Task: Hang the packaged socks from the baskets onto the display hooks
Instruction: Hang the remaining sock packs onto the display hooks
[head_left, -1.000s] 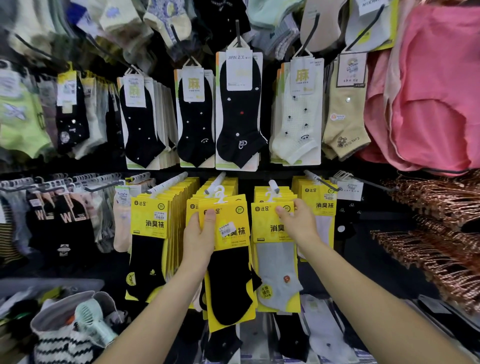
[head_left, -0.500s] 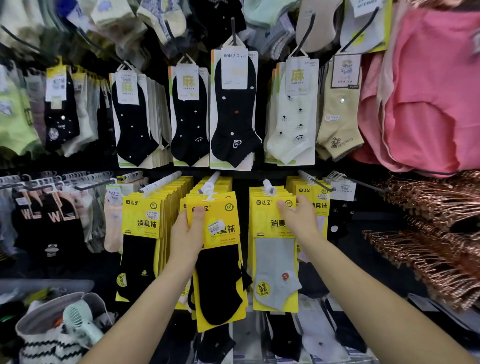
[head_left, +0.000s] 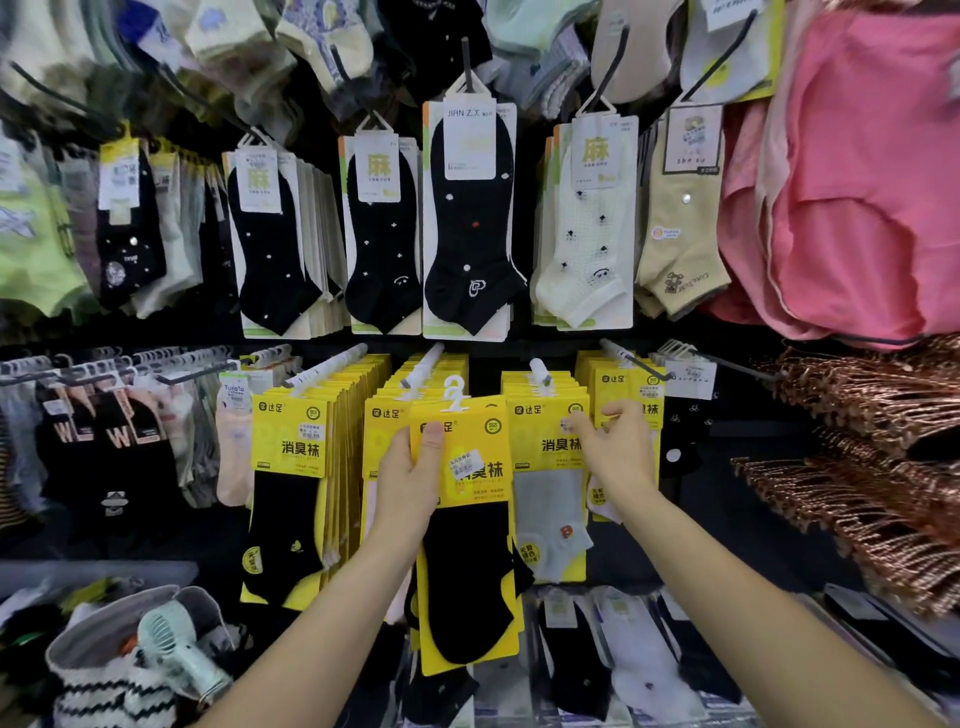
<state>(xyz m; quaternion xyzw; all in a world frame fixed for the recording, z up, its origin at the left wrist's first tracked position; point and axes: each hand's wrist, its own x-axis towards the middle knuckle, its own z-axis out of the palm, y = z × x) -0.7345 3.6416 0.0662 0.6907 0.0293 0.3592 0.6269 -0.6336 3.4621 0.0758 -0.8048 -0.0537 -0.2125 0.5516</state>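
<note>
Holding yellow pack of black socks (head_left: 470, 561) in left hand (head_left: 410, 483), thumb on its front, hanger just beside middle display hook (head_left: 426, 364), right hand (head_left: 618, 457) pinching hanging grey-sock pack (head_left: 548, 488).

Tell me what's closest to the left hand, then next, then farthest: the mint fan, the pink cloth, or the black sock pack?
1. Black sock pack, held in the left hand.
2. Mint fan, down at the lower left.
3. Pink cloth, up at the far right.
</note>
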